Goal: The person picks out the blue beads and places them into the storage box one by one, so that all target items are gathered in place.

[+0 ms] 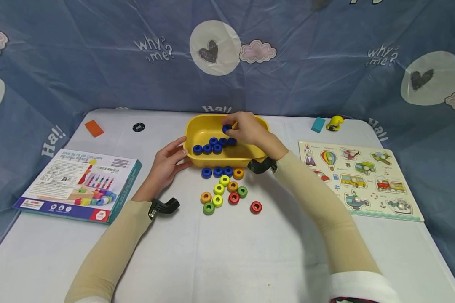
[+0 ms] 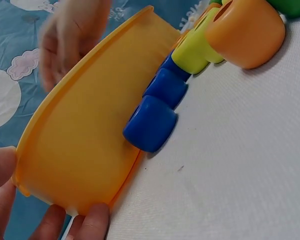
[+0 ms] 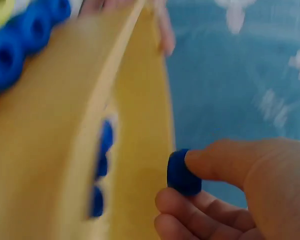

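Beads point(image 1: 218, 191) in red, green, yellow and orange lie on the white bench point(image 1: 227, 256) in front of me. A flat box point(image 1: 79, 185) is on their left and a picture puzzle point(image 1: 358, 181) on their right. Three blue beads point(image 1: 218, 171) sit in a row just before my yellow tub point(image 1: 220, 162). My left hand point(image 1: 166, 163) holds the tub's left end. Six more blue beads lie inside. My right hand point(image 1: 246, 128) pinches another blue bead point(image 1: 226, 128) up by the tub's back side. Farther off are an orange block point(image 1: 94, 128), a black chip point(image 1: 138, 127), a blue block point(image 1: 318, 124) and a little yellow toy point(image 1: 335, 123). Blue cloth point(image 1: 307, 84) hangs behind.
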Motion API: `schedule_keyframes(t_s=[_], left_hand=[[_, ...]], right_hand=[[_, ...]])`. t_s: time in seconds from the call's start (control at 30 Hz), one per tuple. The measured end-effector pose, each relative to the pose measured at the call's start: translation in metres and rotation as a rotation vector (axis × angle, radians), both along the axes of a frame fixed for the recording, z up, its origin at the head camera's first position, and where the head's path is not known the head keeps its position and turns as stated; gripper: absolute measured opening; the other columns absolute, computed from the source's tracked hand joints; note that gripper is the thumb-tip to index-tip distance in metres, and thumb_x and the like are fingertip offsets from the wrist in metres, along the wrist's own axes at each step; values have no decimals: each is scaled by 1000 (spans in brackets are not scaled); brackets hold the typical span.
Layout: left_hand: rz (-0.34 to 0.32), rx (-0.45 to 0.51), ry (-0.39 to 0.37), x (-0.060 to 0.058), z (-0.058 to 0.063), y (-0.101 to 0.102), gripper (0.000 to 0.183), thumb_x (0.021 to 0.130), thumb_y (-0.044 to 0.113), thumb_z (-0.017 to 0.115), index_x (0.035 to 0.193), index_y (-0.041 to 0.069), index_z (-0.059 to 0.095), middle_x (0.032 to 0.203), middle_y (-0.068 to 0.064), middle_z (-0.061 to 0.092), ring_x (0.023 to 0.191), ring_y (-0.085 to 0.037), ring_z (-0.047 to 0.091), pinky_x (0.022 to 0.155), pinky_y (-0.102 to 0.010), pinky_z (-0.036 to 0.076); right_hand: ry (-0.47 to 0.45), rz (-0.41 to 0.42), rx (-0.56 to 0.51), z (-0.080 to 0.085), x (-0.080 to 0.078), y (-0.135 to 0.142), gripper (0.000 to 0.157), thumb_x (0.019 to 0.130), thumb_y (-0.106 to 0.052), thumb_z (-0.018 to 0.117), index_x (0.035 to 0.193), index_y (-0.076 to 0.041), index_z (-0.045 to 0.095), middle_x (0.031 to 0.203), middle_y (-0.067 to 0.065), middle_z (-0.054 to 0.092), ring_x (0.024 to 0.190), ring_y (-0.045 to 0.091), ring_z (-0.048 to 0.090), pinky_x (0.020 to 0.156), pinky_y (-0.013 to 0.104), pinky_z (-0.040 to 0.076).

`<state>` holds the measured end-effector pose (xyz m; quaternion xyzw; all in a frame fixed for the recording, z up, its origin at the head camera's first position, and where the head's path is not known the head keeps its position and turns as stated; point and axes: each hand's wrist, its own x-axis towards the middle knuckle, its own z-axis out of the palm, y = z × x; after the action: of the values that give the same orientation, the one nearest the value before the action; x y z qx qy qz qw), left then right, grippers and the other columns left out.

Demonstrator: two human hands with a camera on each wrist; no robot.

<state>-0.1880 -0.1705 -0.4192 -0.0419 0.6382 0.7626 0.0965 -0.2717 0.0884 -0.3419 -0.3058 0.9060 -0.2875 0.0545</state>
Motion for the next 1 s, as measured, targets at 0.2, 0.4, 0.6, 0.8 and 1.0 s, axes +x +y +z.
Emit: schedule_keyframes(t_s=[0.2,0.4,0.6,0.8,1.0], left_hand=[[-5,2,-5,0,-1,-1,53,99,12,55,149,18,40,126,-3,51,105,-13,59,91,-32,58],[0,8,-7,-1,-1,0,53,99,11,56,149,19,41,127,-2,51,108,-14,58,93,-33,57],[5,0,-10,-2,-2,-1,52,99,11,55,149,19,41,128,-1,51,110,-15,58,91,-32,58],[5,-15,-4,-2,-1,-1,53,99,13,56,149,20,41,132,-4,50,106,-12,59,90,-31,58],[4,-21,-7,-1,-1,0,53,99,14,56,149,20,41,132,-4,50,105,-13,60,91,-31,58]], right_hand=[[-20,-112,91,-31,-19,14,34,86,-6,63,119,-3,68,113,15,69,103,28,61,93,40,51],[-11,-166,139,-44,-22,17,34,84,-3,63,118,-2,68,118,14,68,108,29,61,99,40,50],[-67,-112,166,-46,-19,14,36,84,0,63,119,-5,68,117,13,68,99,27,59,91,37,51],[-97,-64,145,-48,-17,13,38,84,2,64,121,-8,67,119,10,67,98,25,57,90,37,51],[-112,-59,133,-48,-17,13,41,83,4,64,122,-8,66,118,11,66,101,26,57,93,38,51]])
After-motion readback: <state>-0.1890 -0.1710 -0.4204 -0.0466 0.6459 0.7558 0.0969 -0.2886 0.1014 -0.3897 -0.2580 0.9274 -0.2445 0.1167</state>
